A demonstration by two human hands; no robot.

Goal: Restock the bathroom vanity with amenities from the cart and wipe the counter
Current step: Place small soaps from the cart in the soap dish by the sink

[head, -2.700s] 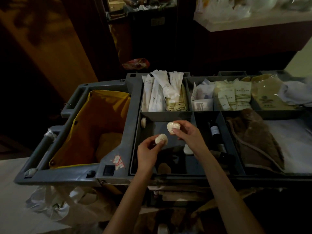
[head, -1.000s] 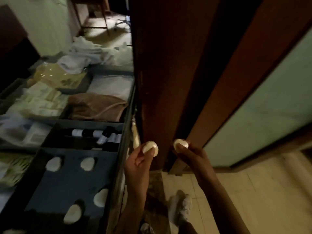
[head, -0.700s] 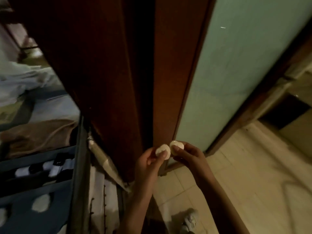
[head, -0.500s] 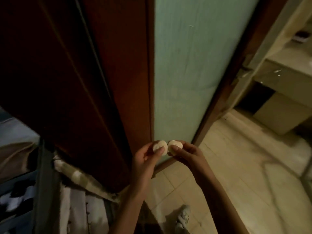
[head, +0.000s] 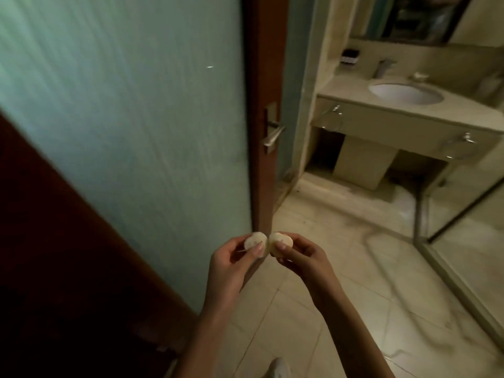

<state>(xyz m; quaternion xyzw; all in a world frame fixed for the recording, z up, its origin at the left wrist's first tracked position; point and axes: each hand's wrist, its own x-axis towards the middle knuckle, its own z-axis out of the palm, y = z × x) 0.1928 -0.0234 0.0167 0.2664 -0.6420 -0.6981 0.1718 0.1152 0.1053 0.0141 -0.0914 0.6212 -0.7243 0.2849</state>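
By the door (head: 136,118), left hand (head: 231,266) and right hand (head: 302,257) pinch 2 soaps (head: 253,241).

Both forearms are bare, entering from the bottom edge and converging toward mid-frame. Left forearm (head: 201,336) rises almost straight up; right forearm (head: 351,331) angles in from lower right. Left hand (head: 231,264) is raised with its thumb side toward the camera, thumb laid across the front of the left white disc (head: 255,241), fingers curled behind it in a pinch. Right hand (head: 302,257) is at the same height, thumb and curled fingers pinching the right white disc (head: 282,240). Hands are close together, thumbs nearly meeting. Discs are edge to edge; whether they touch is unclear. Wrists are level.
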